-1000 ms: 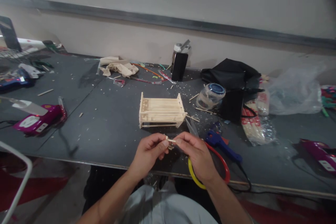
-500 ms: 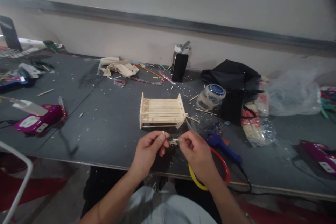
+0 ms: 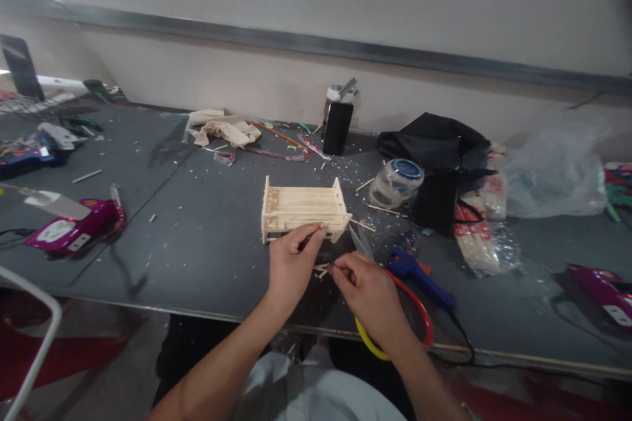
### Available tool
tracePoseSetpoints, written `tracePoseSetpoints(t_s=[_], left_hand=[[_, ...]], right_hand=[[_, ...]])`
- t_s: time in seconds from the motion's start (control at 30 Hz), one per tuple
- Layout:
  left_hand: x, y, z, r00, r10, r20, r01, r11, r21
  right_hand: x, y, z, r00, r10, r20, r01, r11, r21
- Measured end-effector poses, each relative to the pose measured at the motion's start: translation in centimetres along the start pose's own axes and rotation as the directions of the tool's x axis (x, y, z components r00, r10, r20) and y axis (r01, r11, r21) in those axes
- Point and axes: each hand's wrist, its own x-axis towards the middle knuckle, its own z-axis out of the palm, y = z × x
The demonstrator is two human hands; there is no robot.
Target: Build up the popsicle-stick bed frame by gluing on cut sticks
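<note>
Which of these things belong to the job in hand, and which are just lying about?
Likely part of it:
- wooden stick frame, at the left hand
- loose stick bits, by the right hand
- scissors and blue glue gun, probably tools

Probably just lying about:
- crumpled cloth
- dark phone
- blue-lidded jar
- black bag

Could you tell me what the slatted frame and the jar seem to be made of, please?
The slatted frame looks like bare, matte wood, from its pale, thin sticks. The jar is see-through and shiny, probably clear plastic, though glass is possible.
</note>
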Motion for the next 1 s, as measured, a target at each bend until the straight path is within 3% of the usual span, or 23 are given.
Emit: tracePoseSetpoints(t_s=[0.57,0.8,1.0], left_hand=[[0.3,-0.6,0.5,0.996,0.079,-0.036,-0.076,0.994,0.081],[0.3,-0.5,0.6,0.996,0.084,-0.028,-0.080,0.991,0.105],[0.0,-0.5,0.4,0.993,0.115,-0.025,-0.112,0.987,0.112]], right_hand=[[-0.1,-0.2,0.1,0.999,-0.035,0.000,0.035,0.995,-0.093],[-0.2,-0.2,-0.6,0.999,-0.016,-0.037,0.019,0.996,0.092],[0.1,-1.1,-1.5,0.977,-0.010,-0.215,0.057,0.975,0.213]])
